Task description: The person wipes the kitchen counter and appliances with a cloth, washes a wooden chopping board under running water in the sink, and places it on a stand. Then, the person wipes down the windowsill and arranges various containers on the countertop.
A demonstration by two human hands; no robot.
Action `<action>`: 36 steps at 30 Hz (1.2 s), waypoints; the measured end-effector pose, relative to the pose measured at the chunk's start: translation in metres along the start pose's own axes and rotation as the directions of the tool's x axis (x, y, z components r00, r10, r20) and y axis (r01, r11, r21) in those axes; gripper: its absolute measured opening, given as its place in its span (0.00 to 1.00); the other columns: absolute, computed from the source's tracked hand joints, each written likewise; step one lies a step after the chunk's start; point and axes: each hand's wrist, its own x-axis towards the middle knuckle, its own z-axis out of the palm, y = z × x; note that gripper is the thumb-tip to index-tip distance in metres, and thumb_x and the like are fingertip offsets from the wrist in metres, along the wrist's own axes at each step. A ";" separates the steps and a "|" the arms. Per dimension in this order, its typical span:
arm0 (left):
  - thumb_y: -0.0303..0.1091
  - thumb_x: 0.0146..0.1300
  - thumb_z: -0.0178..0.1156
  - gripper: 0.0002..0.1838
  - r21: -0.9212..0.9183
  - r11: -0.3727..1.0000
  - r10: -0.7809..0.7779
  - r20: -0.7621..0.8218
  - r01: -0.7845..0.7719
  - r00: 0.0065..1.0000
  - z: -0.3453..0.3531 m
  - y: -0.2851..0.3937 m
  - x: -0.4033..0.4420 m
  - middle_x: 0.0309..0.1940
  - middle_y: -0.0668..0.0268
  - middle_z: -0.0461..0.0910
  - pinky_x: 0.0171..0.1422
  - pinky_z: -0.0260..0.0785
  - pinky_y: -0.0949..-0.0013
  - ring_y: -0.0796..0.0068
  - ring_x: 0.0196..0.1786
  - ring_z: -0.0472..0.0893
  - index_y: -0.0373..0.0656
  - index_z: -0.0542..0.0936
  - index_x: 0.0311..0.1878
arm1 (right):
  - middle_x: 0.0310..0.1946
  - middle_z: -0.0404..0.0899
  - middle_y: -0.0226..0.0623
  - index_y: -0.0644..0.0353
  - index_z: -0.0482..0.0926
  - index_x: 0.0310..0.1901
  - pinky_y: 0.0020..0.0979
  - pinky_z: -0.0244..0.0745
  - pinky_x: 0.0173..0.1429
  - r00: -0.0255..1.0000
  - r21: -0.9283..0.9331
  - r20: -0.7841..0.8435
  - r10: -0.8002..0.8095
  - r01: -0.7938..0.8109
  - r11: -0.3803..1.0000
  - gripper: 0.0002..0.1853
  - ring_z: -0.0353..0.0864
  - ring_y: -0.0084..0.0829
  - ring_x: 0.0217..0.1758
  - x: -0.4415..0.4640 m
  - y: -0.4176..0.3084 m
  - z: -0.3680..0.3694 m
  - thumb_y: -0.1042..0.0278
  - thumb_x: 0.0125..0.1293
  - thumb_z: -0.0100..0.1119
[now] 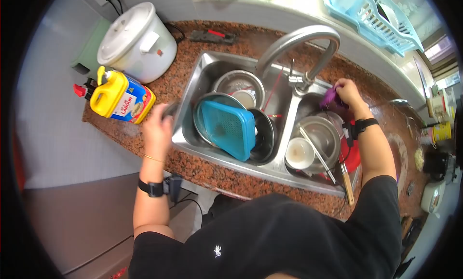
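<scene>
My left hand (158, 129), smeared by motion, is over the counter at the left edge of the sink. A blurred dark grey thing (170, 110) is at its fingers; I cannot make out what it is. My right hand (348, 92) is closed on a purple cloth (333, 98) above the right basin. Below it are a metal bowl (325, 132), a white bowl (299, 153) and chopsticks (316, 151). In the left basin, a blue plastic container (226, 129) rests tilted over a metal pot (200, 122), beside a black pan (264, 139).
A curved faucet (301, 34) arches over the steel sink (284, 129). On the left counter stand a yellow detergent jug (123, 98) and a white rice cooker (140, 42). A light blue rack (374, 18) sits on the sill. A wooden-handled utensil (348, 187) leans at the sink's front right.
</scene>
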 end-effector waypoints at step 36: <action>0.36 0.67 0.47 0.13 -0.536 0.760 0.478 0.078 -0.368 0.875 0.214 0.150 -0.022 0.39 0.46 0.76 0.54 0.66 0.55 0.46 0.46 0.74 0.35 0.76 0.40 | 0.52 0.73 0.41 0.63 0.71 0.54 0.35 0.64 0.59 0.809 0.852 0.517 0.281 -0.451 -0.268 0.38 0.70 0.34 0.55 -0.116 -0.170 0.108 0.30 0.63 0.38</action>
